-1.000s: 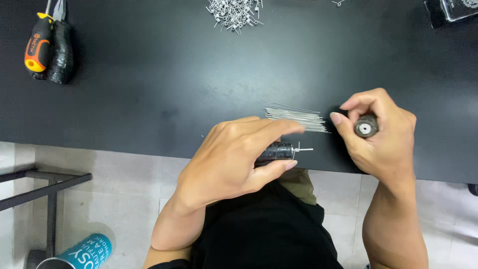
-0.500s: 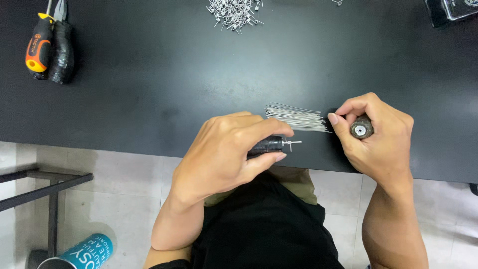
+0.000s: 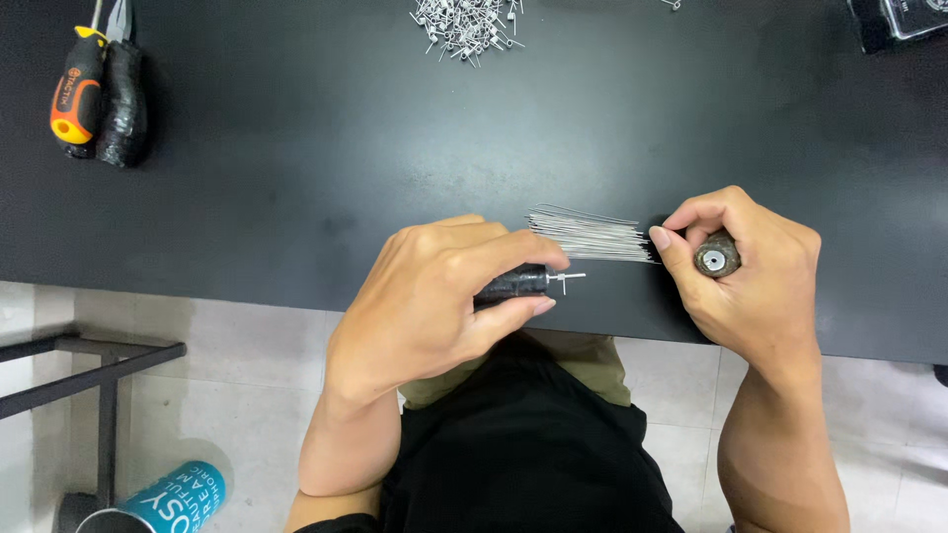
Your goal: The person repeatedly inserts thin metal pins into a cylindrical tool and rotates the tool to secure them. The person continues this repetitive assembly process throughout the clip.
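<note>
My left hand (image 3: 434,296) grips a small black tool (image 3: 513,283) whose thin metal tip sticks out to the right, near the table's front edge. A fan of thin straight wires (image 3: 588,235) lies on the black table (image 3: 296,148) just beyond that tip. My right hand (image 3: 746,271) is closed around a short dark cylinder (image 3: 716,259) with a round metal end facing up; its forefinger touches the right ends of the wires.
A pile of small bent metal pieces (image 3: 464,22) lies at the table's far edge. A screwdriver with an orange handle (image 3: 77,94) and black-handled pliers (image 3: 123,99) lie far left. A dark box (image 3: 904,20) sits at the far right corner. A teal can (image 3: 163,498) stands on the floor.
My left hand has shifted slightly up and right with the tool, bringing its tip closer to the wires. My right hand has moved a little left, its forefinger reaching the wire ends.
</note>
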